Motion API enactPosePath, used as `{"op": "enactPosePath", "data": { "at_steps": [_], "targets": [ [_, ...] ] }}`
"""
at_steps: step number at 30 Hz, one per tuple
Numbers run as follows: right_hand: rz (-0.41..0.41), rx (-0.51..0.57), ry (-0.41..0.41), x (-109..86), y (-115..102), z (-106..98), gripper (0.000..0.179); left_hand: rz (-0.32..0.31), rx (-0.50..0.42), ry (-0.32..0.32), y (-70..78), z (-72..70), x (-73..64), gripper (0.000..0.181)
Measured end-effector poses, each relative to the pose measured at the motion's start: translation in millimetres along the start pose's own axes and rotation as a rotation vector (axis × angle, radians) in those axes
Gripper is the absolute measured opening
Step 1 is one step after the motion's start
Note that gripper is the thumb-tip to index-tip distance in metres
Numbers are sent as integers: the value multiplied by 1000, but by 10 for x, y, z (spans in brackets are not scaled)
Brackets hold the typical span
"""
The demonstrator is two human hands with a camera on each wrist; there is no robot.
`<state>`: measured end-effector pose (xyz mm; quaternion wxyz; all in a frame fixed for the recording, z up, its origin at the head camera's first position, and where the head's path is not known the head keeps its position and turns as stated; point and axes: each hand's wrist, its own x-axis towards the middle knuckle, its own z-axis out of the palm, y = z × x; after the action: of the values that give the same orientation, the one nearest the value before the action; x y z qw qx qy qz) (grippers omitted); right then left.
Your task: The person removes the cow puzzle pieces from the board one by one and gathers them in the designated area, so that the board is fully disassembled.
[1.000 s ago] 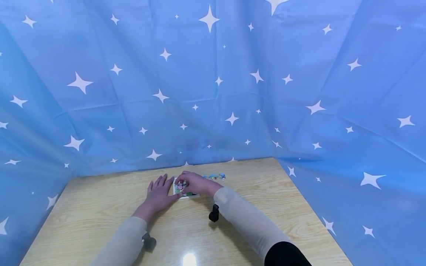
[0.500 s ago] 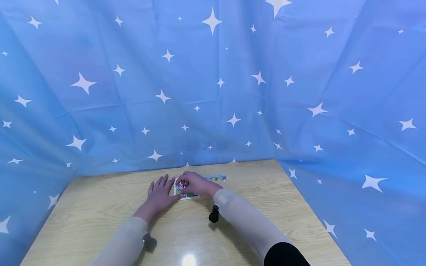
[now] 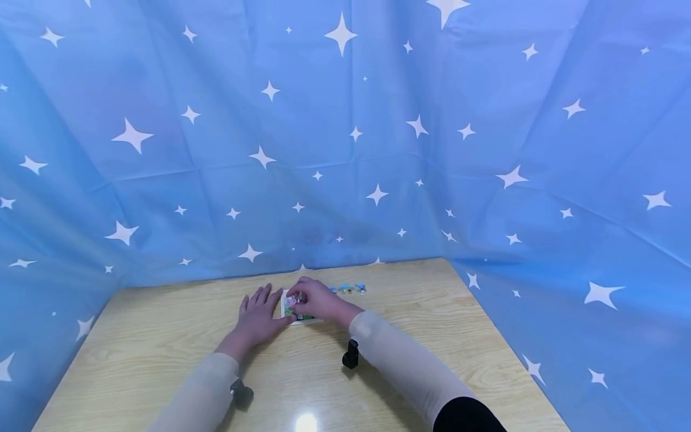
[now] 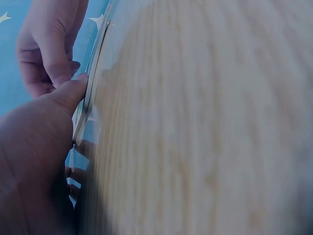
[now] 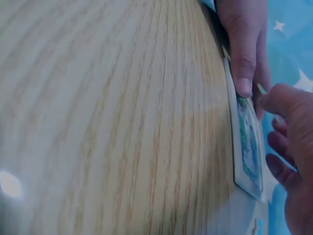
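Observation:
A small jigsaw puzzle [image 3: 287,307] with a pale frame and a colourful cartoon picture lies flat near the table's far side. My left hand [image 3: 257,319] rests along its left edge with fingers spread, the thumb pressing on the near-left corner of the frame [image 5: 233,132]. Over the picture, my right hand [image 3: 320,300] pinches a thin puzzle piece [image 5: 261,89] between thumb and curled fingers, tilted on edge close to the left thumb. Most of that piece is hidden by the fingers. The right hand also covers the puzzle's right part in the head view.
Several loose puzzle pieces [image 3: 346,288] lie in a row just right of the puzzle. The wooden table [image 3: 410,336] ends at a blue curtain with white stars [image 3: 324,150]. A small black camera [image 3: 351,354] hangs under the right wrist, another under the left.
My right wrist has shifted slightly right and toward me, its fingers still over the puzzle. The left hand keeps its place on the frame.

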<state>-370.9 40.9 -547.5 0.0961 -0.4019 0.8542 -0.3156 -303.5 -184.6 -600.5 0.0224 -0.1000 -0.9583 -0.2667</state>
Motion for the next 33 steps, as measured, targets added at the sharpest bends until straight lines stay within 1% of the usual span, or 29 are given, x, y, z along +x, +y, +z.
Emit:
{"op": "enactPosePath", "data": {
  "at_steps": [4, 8, 11, 14, 18, 22, 29, 31, 32, 33],
  "targets": [
    [-16, 47, 21, -49, -8, -36, 32, -2, 11, -4, 21, -23, -23, 98],
    [4, 63, 26, -109, -26, -79, 32, -5, 16, -15, 41, -47, -31, 101],
    [29, 62, 34, -150, -32, -114, 31, -8, 15, -19, 53, -52, -35, 102],
    [36, 44, 47, -177, -19, -142, 30, -18, 13, -21, 57, -52, -34, 101],
    [27, 29, 59, -212, 21, -175, 31, -14, 13, -15, 70, -66, -33, 101],
    [23, 40, 48, -277, 44, -219, 31, -18, 14, -22, 86, -74, -38, 101],
    [16, 42, 32, -409, 76, -291, 30, -6, -9, -12, 169, -137, -75, 100],
    [14, 35, 35, -449, 90, -310, 30, 2, -7, -3, 133, -104, -67, 102],
    [11, 30, 40, -468, 97, -319, 30, -5, -7, -8, 148, -112, -73, 102],
    [13, 27, 42, -489, 104, -329, 30, -5, 0, -8, 130, -95, -65, 101]
  ]
}}
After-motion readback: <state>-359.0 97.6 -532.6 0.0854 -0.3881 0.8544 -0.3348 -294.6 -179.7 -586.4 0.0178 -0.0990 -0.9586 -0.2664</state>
